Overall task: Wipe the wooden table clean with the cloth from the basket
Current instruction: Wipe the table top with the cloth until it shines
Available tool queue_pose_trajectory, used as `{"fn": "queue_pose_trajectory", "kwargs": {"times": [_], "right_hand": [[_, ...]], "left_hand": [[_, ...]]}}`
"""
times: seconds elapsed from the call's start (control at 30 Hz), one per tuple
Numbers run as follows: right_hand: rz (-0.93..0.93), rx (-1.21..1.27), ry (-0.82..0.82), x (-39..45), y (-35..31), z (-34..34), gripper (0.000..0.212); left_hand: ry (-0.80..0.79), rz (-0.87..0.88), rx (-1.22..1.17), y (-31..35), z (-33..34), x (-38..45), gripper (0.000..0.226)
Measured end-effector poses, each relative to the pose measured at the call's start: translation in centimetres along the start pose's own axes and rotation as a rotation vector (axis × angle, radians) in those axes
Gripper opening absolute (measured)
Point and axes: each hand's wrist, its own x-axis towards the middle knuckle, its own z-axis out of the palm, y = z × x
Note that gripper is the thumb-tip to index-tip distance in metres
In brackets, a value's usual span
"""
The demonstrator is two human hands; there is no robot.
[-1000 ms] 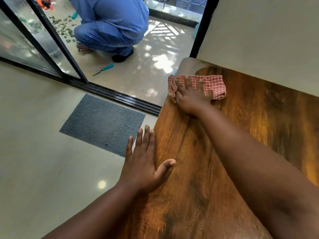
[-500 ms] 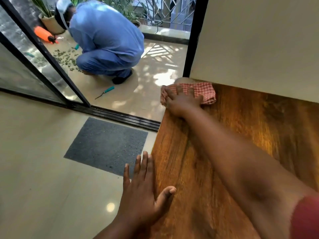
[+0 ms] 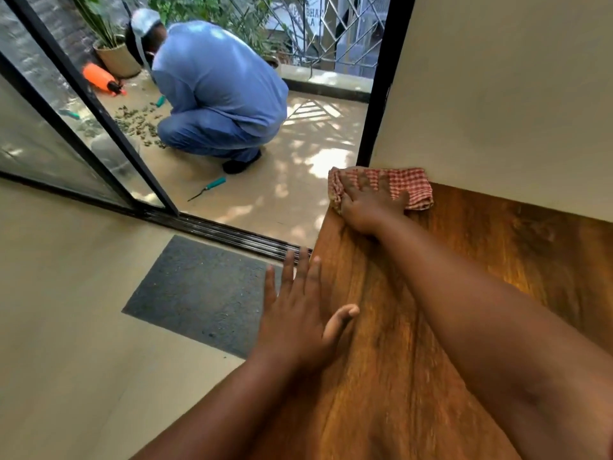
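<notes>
Your right hand [image 3: 371, 207] lies flat on the red checked cloth [image 3: 408, 189], fingers spread and pressing it down on the far corner of the wooden counter [image 3: 431, 327], right where the counter meets the wall and the door frame. That grip is an open palm press, not a pinch or a curl round the cloth. Your left hand [image 3: 298, 320] holds nothing: its fingers are straight and spread at the counter's left edge, thumb out over the wood.

As a judgement, the cloth is already out of the basket and the wiping is under way, with the stroke at its farthest reach. No basket shows here. The wood shows no obvious crumbs or spills, so you cannot tell how much has been covered; the near stretch and the right side probably remain to be passed over.
</notes>
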Motion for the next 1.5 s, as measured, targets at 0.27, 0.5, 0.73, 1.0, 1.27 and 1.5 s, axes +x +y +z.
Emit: {"fn": "queue_pose_trajectory", "kwargs": {"times": [0.27, 0.5, 0.73, 1.0, 1.27, 1.5], "right_hand": [[-0.102, -0.037, -0.015, 1.7, 0.7, -0.6, 0.052], [-0.242, -0.099, -0.041, -0.5, 4.5, -0.1, 0.051], [0.014, 0.024, -0.028, 2.0, -1.8, -0.6, 0.055], [-0.103, -0.062, -0.023, -0.7, 5.1, -0.4, 0.053], [-0.111, 0.019, -0.002, -0.4, -1.1, 0.7, 0.052], [-0.140, -0.014, 0.085, -4.6, 7.0, 1.6, 0.052]], "left_hand": [[-0.043, 0.045, 0.013, 1.9, 1.5, 4.6, 0.098], [-0.025, 0.061, -0.011, 1.7, 1.9, 4.7, 0.097], [-0.021, 0.045, -0.027, 1.6, 2.4, 4.8, 0.101], [-0.022, 0.053, -0.039, 1.5, 2.5, 4.9, 0.101], [0.002, 0.048, -0.061, 1.8, 2.0, 4.7, 0.105], [-0.022, 0.060, -0.020, 1.9, 1.8, 4.6, 0.107]]}}
